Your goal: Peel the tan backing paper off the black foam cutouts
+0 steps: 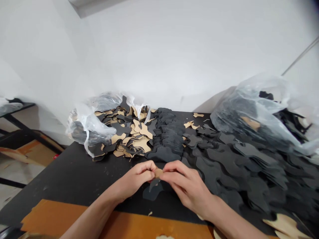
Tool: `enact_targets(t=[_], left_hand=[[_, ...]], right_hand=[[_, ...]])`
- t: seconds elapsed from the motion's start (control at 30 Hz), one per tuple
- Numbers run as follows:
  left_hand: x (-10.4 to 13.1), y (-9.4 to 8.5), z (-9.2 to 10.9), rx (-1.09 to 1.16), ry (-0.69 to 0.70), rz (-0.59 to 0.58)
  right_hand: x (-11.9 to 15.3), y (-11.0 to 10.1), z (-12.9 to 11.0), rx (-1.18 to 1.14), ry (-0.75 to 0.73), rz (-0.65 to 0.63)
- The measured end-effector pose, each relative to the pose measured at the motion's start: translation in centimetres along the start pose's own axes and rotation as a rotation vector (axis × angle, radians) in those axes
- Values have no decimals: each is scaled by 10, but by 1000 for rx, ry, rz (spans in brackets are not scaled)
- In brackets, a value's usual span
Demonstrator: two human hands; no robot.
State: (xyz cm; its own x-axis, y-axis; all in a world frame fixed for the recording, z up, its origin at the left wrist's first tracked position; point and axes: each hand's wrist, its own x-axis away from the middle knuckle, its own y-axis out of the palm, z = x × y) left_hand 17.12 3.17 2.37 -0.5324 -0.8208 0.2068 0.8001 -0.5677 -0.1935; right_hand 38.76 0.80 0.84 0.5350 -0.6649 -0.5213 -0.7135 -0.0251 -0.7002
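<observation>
Close together over the black table [94, 179], my left hand [139, 176] and my right hand [188, 186] pinch a small tan-faced piece [158, 172] between their fingertips. It looks like one of the flat, wavy-edged cutouts, but the fingers cover most of it. Just below the fingers, a dark flat cutout [152, 192] shows; whether it is joined to the tan piece I cannot tell. Beyond my hands runs an overlapping row of black cutouts [166, 136]. Loose tan and black cutouts [139, 141] are heaped left of that row.
Dark grey cutouts [231, 166] spread over the right side. A clear plastic bag [249, 109] of pieces stands behind them, another plastic bag [92, 127] at the left. Brown cardboard [59, 215] lies along the near edge, tan scraps [286, 225] at the near right. A white wall [159, 56] rises behind.
</observation>
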Motion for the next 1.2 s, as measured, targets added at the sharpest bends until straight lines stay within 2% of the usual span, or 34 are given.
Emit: enact_targets(t=[0.13,0.23,0.37,0.53,0.6,0.7,0.8,0.93,1.07,1.2], left_hand=[[-1,1,-2,10,-3,31],[-4,2,-6,10,26,21],[-5,3,-7,3,47,60],[5,16,-7,36,124,301],[12,26,-15,35,129,331],[24,42,-36,0,62,399],[37,51,-56,-123,72,496],[50,55,-63,-476,286,653],[51,58,-59,-737,406,649],[45,60,-58,-821,475,685]], right_hand=[[-1,-2,-2,50,-95,46],[-1,0,-2,-59,-112,85],[-2,4,-1,-240,37,105],[-5,6,3,-367,261,144],[-5,10,4,-435,346,110],[-1,17,4,-604,481,29],[3,23,5,-756,616,-37],[5,24,8,-760,700,-74],[1,23,10,-724,726,-69],[-4,24,8,-706,742,-46]])
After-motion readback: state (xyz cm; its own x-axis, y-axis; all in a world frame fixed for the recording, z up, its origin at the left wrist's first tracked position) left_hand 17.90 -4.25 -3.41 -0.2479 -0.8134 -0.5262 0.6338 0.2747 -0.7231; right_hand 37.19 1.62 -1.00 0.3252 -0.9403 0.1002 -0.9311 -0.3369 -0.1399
